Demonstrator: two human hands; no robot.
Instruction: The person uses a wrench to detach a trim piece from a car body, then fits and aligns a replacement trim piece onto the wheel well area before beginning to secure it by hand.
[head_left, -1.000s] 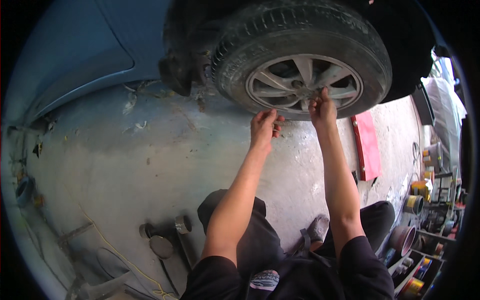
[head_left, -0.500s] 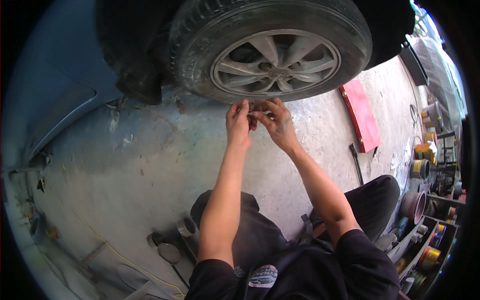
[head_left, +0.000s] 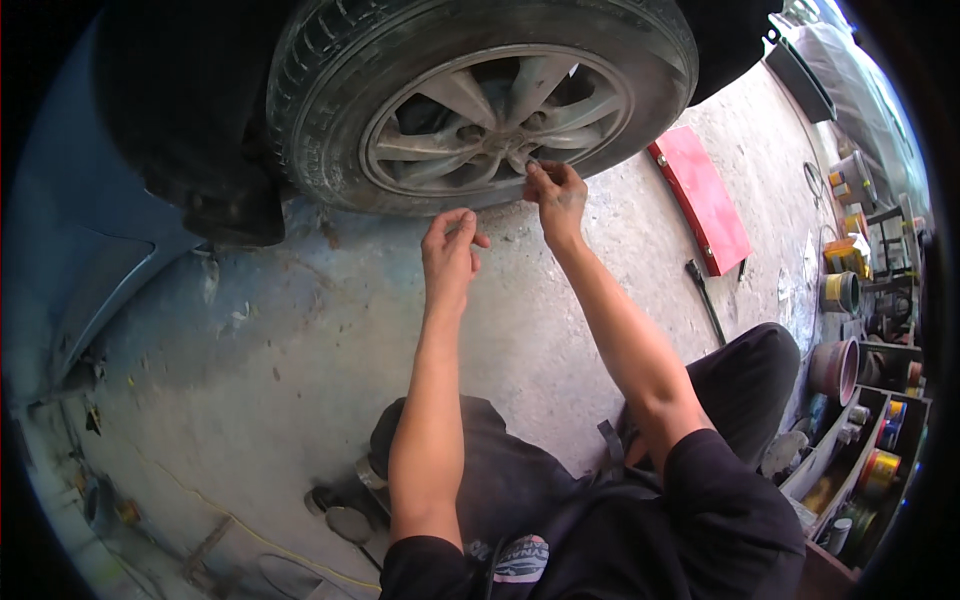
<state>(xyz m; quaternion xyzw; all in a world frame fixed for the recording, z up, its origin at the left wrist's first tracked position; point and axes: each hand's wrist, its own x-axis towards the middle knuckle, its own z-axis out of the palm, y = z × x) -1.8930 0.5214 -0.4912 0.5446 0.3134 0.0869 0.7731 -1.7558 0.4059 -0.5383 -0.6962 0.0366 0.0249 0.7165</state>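
Note:
A dusty car wheel with a silver spoked rim [head_left: 540, 80] and a black tyre [head_left: 320, 150] fills the top middle. My right hand [head_left: 560, 200] is raised to the lower part of the rim, just below the hub. Its thumb and fingers pinch a small dark piece [head_left: 532, 168], too small to make out fully. My left hand [head_left: 450, 255] hovers by the tyre's lower edge, fingers loosely curled and apart. Nothing shows in it, though its palm is partly hidden.
On the concrete floor to the right lie a red case [head_left: 703, 200] and a black bar-shaped tool [head_left: 705, 300]. Cans and a divided tray [head_left: 840, 470] line the right side. The blue car body [head_left: 90, 260] stands at left; a yellow cord [head_left: 250, 535] runs along the lower left floor.
My hands, together below the tyre before, have parted. The right has risen to the rim near the hub; the left has shifted left. The view has moved, so the wheel sits further left.

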